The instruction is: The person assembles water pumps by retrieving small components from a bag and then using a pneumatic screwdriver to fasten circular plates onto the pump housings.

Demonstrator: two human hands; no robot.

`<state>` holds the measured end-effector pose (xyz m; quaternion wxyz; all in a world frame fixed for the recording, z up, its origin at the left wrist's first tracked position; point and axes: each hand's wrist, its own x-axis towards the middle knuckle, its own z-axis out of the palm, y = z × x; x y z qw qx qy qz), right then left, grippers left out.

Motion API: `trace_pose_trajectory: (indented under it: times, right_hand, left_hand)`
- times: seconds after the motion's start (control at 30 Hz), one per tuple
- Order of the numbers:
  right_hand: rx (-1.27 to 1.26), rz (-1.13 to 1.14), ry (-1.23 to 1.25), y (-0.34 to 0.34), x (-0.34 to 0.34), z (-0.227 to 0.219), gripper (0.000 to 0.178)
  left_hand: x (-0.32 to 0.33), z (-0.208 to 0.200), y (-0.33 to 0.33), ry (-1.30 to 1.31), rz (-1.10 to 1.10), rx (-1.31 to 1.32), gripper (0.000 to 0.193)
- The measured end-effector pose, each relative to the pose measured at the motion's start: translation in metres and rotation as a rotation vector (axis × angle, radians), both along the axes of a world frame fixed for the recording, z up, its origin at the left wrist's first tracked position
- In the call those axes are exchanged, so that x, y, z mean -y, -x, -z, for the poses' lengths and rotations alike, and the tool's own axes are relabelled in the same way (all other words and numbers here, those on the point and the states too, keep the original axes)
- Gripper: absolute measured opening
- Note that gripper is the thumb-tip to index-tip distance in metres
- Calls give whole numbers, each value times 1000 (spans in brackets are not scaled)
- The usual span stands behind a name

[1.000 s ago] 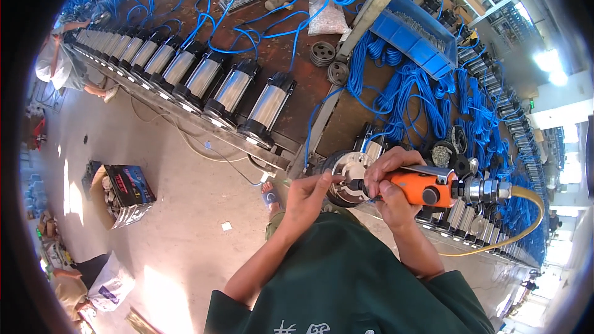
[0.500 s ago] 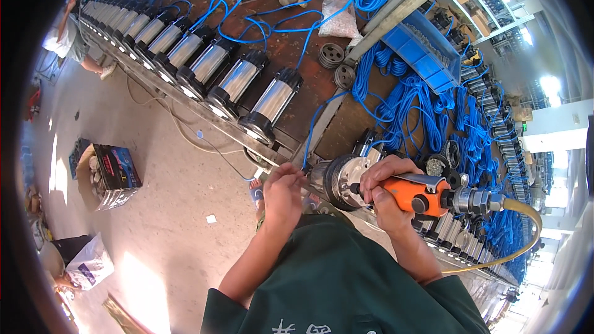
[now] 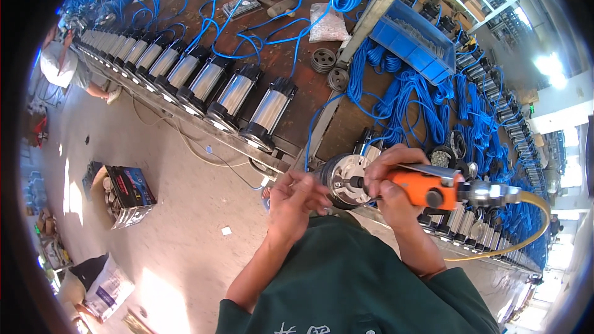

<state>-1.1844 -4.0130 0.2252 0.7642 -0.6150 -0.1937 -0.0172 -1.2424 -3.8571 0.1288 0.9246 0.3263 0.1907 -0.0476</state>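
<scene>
Two hands meet at the round metal end face of a motor [image 3: 346, 180], just right of centre. The right hand [image 3: 387, 179] is wrapped tight around an orange air screwdriver [image 3: 427, 188], fingers pressed together on its body, the bit set against the end face. A single yellow hose [image 3: 526, 222] loops off the tool toward 4 o'clock. The left hand [image 3: 297, 201] sits at 9 o'clock of the motor, fingers curled in and bunched; they may be pinching a small screw, but the view is too small to tell.

At 11 o'clock a row of silver-bodied motors [image 3: 232, 96] lies along the bench edge [image 3: 204, 136] — about ten can be counted before the far ones blur. Two dark pulley wheels [image 3: 331, 68] lie at 12 o'clock beside a white bag [image 3: 328, 21], with one blue bin [image 3: 411, 40] at 1 o'clock. Blue cable coils [image 3: 427, 102] crowd the bench around the work.

Open concrete floor [image 3: 173, 229] spreads toward 8 o'clock, holding one open carton [image 3: 127, 195] and a sack [image 3: 105, 287]. Another person [image 3: 62, 65] stands at 10 o'clock.
</scene>
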Motion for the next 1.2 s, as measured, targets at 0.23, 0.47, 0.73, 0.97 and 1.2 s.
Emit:
trace_pose_trajectory:
  times: [0.23, 0.47, 0.73, 0.97, 1.2]
  right_hand:
    - [69, 23, -400, -2, 11, -15, 27]
    - [25, 67, -474, 1, 28, -9, 26]
    - [-22, 96, -401, 4, 53, -8, 27]
    - [-22, 104, -460, 5, 70, -10, 27]
    - [-41, 132, -486, 8, 68, -12, 26]
  left_hand:
    - [18, -10, -7, 109, 147, -66, 15]
    - [32, -18, -11, 93, 229, 0, 10]
    - [35, -20, -14, -14, 439, 94, 9]
    - [51, -17, -15, -101, 322, 140, 8]
    - [53, -21, -17, -146, 322, 145, 8]
